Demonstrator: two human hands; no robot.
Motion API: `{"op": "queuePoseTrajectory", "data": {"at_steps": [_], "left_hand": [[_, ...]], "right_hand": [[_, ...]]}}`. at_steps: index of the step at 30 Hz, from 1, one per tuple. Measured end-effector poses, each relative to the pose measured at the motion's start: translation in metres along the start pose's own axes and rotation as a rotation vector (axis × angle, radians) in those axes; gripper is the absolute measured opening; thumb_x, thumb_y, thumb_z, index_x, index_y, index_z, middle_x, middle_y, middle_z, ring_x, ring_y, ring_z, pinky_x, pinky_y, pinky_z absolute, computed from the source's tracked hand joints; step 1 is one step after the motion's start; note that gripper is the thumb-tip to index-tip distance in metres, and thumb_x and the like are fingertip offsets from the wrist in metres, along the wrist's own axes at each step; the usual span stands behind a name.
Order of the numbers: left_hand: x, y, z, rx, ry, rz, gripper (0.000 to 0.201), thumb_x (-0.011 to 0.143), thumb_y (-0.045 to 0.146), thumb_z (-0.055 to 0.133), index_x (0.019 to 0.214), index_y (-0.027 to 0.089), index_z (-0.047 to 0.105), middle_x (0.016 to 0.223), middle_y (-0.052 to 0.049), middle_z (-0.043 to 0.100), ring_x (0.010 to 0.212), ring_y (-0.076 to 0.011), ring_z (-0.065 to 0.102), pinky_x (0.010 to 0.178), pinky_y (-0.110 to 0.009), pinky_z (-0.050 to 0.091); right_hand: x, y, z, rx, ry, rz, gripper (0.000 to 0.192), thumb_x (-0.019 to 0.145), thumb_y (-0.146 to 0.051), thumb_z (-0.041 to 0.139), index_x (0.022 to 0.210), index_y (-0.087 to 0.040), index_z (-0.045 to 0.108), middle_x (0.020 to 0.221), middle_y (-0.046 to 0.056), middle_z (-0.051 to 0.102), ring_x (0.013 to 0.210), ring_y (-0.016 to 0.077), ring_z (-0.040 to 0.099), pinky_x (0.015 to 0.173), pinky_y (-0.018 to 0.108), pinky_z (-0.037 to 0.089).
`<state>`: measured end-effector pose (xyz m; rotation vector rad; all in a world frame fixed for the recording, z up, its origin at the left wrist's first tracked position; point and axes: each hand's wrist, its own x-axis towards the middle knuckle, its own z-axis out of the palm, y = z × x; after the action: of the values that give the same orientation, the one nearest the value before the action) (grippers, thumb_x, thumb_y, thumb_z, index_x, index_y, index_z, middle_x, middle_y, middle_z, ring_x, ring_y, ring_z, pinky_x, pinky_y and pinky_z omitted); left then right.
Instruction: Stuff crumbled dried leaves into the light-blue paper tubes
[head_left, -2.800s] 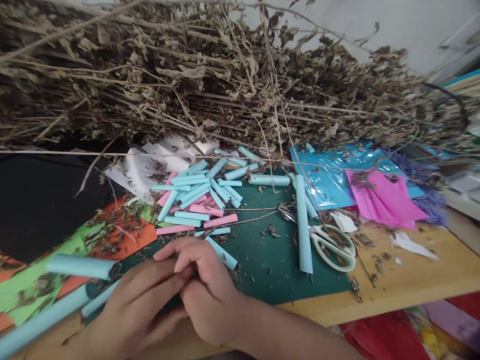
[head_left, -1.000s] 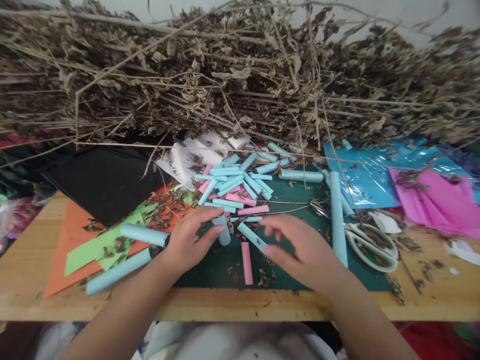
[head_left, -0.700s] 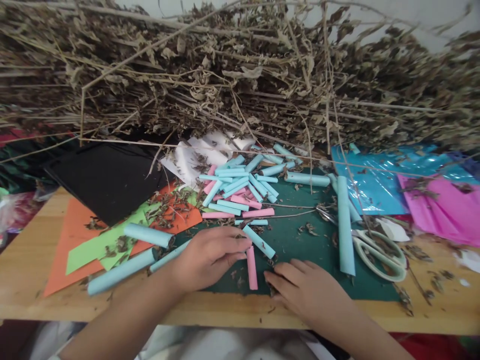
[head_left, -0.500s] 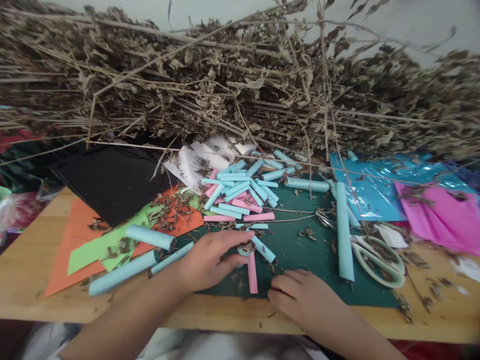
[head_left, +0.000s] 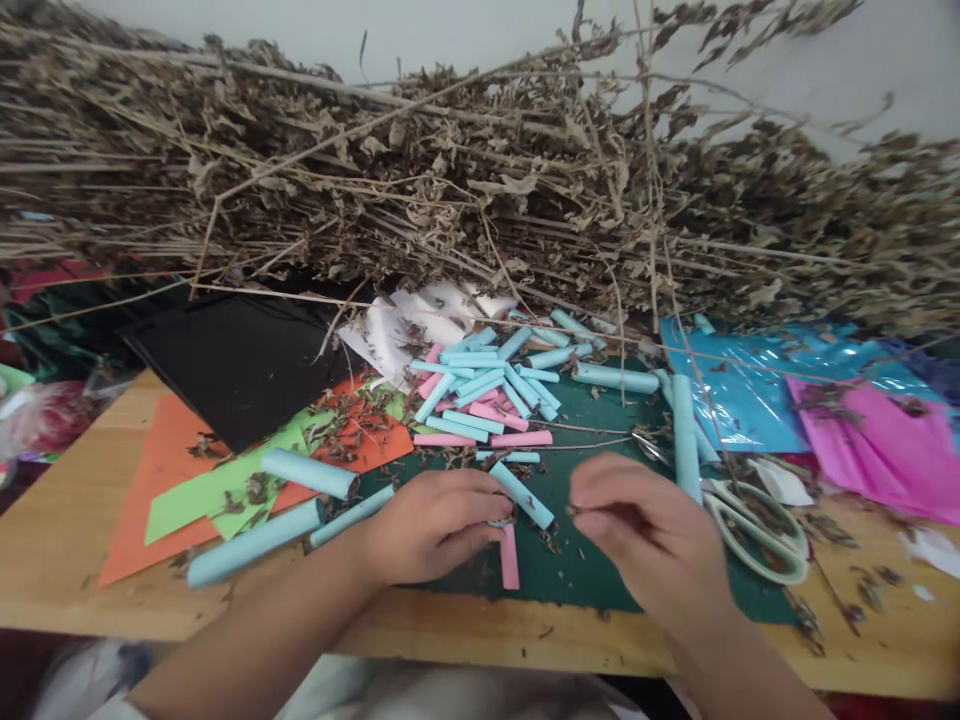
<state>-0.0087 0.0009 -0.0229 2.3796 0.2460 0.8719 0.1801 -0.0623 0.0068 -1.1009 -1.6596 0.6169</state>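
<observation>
My left hand [head_left: 442,525] is closed around a short blue paper tube [head_left: 501,519], its open end showing between thumb and fingers. Just below that end a pink paper tube [head_left: 510,560] lies on the green cutting mat [head_left: 592,580]. Raised over the mat to the right, my right hand [head_left: 645,535] has thumb and fingertips pinched together, with a small dark bit of dried leaf [head_left: 574,510] at their tips. Between both hands rests another blue paper tube [head_left: 523,494]. A pile of small blue and pink paper tubes [head_left: 480,385] lies farther back.
Dried leafy stalks [head_left: 450,190] stretch along the back. Scissors [head_left: 757,530] and a long blue tube [head_left: 685,435] lie at right, near blue plastic [head_left: 750,400] and a pink sheet [head_left: 877,440]. At left are black [head_left: 240,360], orange [head_left: 135,520] and green sheets [head_left: 195,500].
My right hand has risen from the mat's front edge and moved right, its fingers now pinched. My left hand keeps the blue tube, its fingers more closed over it.
</observation>
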Motion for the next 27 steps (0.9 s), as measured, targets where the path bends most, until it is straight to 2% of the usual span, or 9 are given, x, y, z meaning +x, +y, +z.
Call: {"op": "queuePoseTrajectory", "data": {"at_steps": [3, 7, 11, 14, 17, 19, 21, 24, 27], "left_hand": [[0.001, 0.001, -0.001, 0.07, 0.025, 0.054, 0.021, 0.069, 0.011, 0.05, 0.089, 0.017, 0.045, 0.084, -0.01, 0.059, 0.072, -0.0136, 0.057, 0.06, -0.022, 0.046], [0.003, 0.002, 0.001, 0.086, 0.131, 0.072, 0.007, 0.069, 0.016, 0.05, 0.074, 0.017, 0.046, 0.072, -0.007, 0.059, 0.059, -0.0115, 0.055, 0.051, -0.02, 0.043], [0.002, 0.002, 0.003, -0.044, 0.148, 0.043, 0.013, 0.075, 0.025, 0.045, 0.064, 0.017, 0.043, 0.064, -0.005, 0.055, 0.058, -0.0108, 0.052, 0.052, -0.02, 0.041], [-0.002, 0.002, 0.008, -0.15, 0.173, -0.013, 0.016, 0.077, 0.024, 0.04, 0.063, 0.017, 0.041, 0.06, -0.003, 0.051, 0.058, -0.0107, 0.05, 0.054, -0.021, 0.039], [-0.007, 0.002, 0.015, -0.272, 0.207, -0.159, 0.008, 0.076, 0.022, 0.042, 0.07, 0.017, 0.041, 0.062, -0.002, 0.048, 0.058, -0.0099, 0.047, 0.055, -0.021, 0.038], [-0.009, 0.003, 0.019, -0.39, 0.266, -0.264, 0.007, 0.075, 0.023, 0.044, 0.076, 0.017, 0.039, 0.065, -0.001, 0.046, 0.059, -0.0092, 0.045, 0.055, -0.02, 0.038], [-0.008, 0.004, 0.023, -0.615, 0.313, -0.336, 0.012, 0.076, 0.024, 0.043, 0.083, 0.018, 0.036, 0.068, 0.0, 0.044, 0.06, -0.0086, 0.045, 0.055, -0.02, 0.038], [-0.005, 0.005, 0.027, -1.048, 0.275, -0.434, 0.022, 0.075, 0.029, 0.044, 0.09, 0.02, 0.031, 0.071, 0.001, 0.045, 0.058, -0.0089, 0.049, 0.053, -0.022, 0.039], [-0.002, 0.004, 0.033, -1.257, 0.285, -0.515, 0.026, 0.069, 0.032, 0.048, 0.087, 0.018, 0.034, 0.067, 0.002, 0.046, 0.05, -0.0079, 0.048, 0.046, -0.019, 0.038]], "right_hand": [[0.008, 0.001, 0.021, 0.073, 0.014, 0.044, 0.006, 0.072, -0.018, 0.054, 0.076, -0.023, 0.053, 0.068, 0.001, 0.055, 0.061, 0.0129, 0.051, 0.049, 0.023, 0.041], [0.008, 0.005, 0.039, 0.152, -0.003, 0.024, 0.006, 0.071, -0.016, 0.054, 0.071, -0.022, 0.053, 0.065, -0.001, 0.054, 0.06, 0.0115, 0.051, 0.051, 0.023, 0.041], [0.004, 0.004, 0.046, 0.16, -0.003, 0.031, 0.009, 0.07, -0.013, 0.054, 0.07, -0.022, 0.054, 0.065, -0.001, 0.053, 0.061, 0.0108, 0.05, 0.053, 0.022, 0.041], [0.004, 0.004, 0.049, 0.159, 0.002, 0.038, 0.008, 0.069, -0.013, 0.054, 0.069, -0.021, 0.054, 0.065, -0.001, 0.053, 0.062, 0.0112, 0.05, 0.055, 0.023, 0.041], [0.007, 0.007, 0.051, 0.182, -0.009, 0.091, 0.005, 0.07, -0.016, 0.055, 0.067, -0.021, 0.054, 0.066, -0.001, 0.05, 0.062, 0.0116, 0.048, 0.055, 0.024, 0.041], [0.009, 0.011, 0.051, 0.24, -0.028, 0.141, 0.004, 0.07, -0.018, 0.055, 0.066, -0.02, 0.053, 0.067, -0.001, 0.048, 0.064, 0.0117, 0.048, 0.056, 0.024, 0.041], [0.009, 0.014, 0.05, 0.33, -0.058, 0.204, 0.005, 0.071, -0.021, 0.055, 0.066, -0.02, 0.053, 0.07, 0.0, 0.046, 0.065, 0.0113, 0.049, 0.054, 0.023, 0.042], [0.006, 0.016, 0.05, 0.461, -0.128, 0.331, 0.006, 0.073, -0.023, 0.052, 0.068, -0.019, 0.052, 0.077, 0.0, 0.042, 0.051, 0.007, 0.049, 0.041, 0.021, 0.042], [0.004, 0.014, 0.052, 0.469, -0.195, 0.402, 0.009, 0.074, -0.023, 0.049, 0.067, -0.018, 0.049, 0.079, 0.0, 0.038, 0.045, 0.0051, 0.048, 0.039, 0.022, 0.044]]}}
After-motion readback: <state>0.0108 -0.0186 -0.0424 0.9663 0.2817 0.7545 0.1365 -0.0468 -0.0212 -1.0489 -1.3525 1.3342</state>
